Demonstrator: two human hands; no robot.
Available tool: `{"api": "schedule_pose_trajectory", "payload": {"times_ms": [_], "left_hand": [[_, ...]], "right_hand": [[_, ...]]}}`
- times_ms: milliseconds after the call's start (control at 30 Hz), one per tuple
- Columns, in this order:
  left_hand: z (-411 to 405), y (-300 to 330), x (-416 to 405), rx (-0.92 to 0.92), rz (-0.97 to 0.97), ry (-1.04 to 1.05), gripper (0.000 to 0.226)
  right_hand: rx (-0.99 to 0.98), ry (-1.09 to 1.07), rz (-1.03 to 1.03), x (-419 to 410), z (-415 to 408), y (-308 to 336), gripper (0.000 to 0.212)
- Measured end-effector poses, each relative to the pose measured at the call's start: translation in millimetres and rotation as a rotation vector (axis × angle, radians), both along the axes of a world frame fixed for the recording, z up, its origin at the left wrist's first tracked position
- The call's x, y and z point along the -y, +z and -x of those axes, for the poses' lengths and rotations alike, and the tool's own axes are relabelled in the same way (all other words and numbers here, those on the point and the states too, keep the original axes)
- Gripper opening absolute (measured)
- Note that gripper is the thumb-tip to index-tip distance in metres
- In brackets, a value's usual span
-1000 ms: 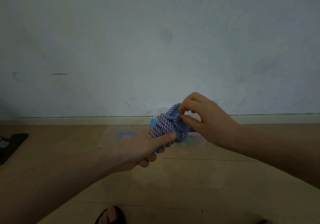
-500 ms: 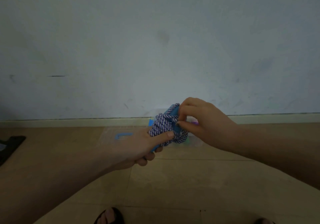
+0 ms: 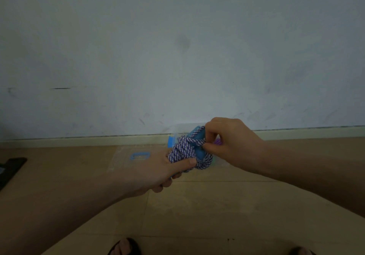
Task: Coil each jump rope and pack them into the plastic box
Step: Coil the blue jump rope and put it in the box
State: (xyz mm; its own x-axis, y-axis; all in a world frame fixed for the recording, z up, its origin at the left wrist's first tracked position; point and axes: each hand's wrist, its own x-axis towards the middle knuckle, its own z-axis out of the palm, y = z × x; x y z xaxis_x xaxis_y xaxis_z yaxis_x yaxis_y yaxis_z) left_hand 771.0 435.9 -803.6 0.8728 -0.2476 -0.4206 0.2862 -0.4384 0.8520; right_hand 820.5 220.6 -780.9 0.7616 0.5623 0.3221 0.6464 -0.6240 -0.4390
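While the left hand (image 3: 156, 173) grips the coiled jump rope (image 3: 186, 153) from below, its thumb lies pressed along the near side of the bundle and its other fingers curl beneath it. The rope is a purple-and-white twisted cord wound around blue handles (image 3: 198, 152), held in the air above the floor (image 3: 197, 205). The right hand (image 3: 232, 142) meets the bundle from the right, thumb and forefinger pinching a strand of cord at the upper turns, the remaining fingers curled. Behind the hands, a clear plastic box (image 3: 178, 131) stands on the floor against the wall (image 3: 177, 57), largely hidden. Its clear lid (image 3: 126, 158), with a blue handle, lies flat to the left. A dark object (image 3: 9, 168) sits at the left edge. Sandalled toes (image 3: 124, 247) appear at the bottom.
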Motion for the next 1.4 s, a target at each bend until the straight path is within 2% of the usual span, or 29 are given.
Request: {"api": "schedule_pose_trajectory", "payload": {"times_ms": [133, 333, 500, 600, 767, 867, 1000, 1200, 1333, 1400], "left_hand": [[1.7, -0.8, -1.3, 0.01, -0.022, -0.034, 0.037], [4.4, 0.8, 0.2, 0.004, -0.032, -0.055, 0.04], [4.5, 0.8, 1.1, -0.007, -0.035, -0.072, 0.049], [4.2, 1.5, 2.0, -0.029, -0.027, -0.084, 0.041], [0.9, 6.3, 5.8, -0.057, 0.034, -0.067, 0.05], [-0.4, 7.8, 8.9, -0.098, 0.077, -0.045, 0.046], [-4.7, 6.9, 11.7, -0.12, 0.1, -0.027, 0.041], [-9.6, 6.9, 9.8, -0.125, 0.101, -0.034, 0.04], [-14.2, 9.8, 11.5, -0.089, 0.088, -0.019, 0.035], [-16.0, 11.1, 13.8, -0.091, 0.092, -0.006, 0.035]], "right_hand": [[0.001, 0.021, 0.026, -0.7, 8.5, -1.0, 0.019], [0.056, 0.052, 0.084, -1.3, 10.1, -4.3, 0.012], [0.013, 0.055, 0.121, -3.6, 11.6, -4.2, 0.015], [0.015, 0.057, 0.124, -3.7, 10.3, -5.5, 0.014], [0.139, 0.064, 0.164, -4.4, 10.9, -1.7, 0.011], [0.208, 0.043, 0.192, -5.4, 10.2, -0.7, 0.017], [0.329, 0.016, 0.244, -11.5, 9.2, 2.2, 0.037], [0.308, 0.011, 0.364, -11.5, 7.1, 16.2, 0.035], [0.397, -0.09, 0.403, -21.0, 10.1, 21.1, 0.048], [0.396, -0.129, 0.435, -23.6, 8.2, 24.7, 0.041]]}}
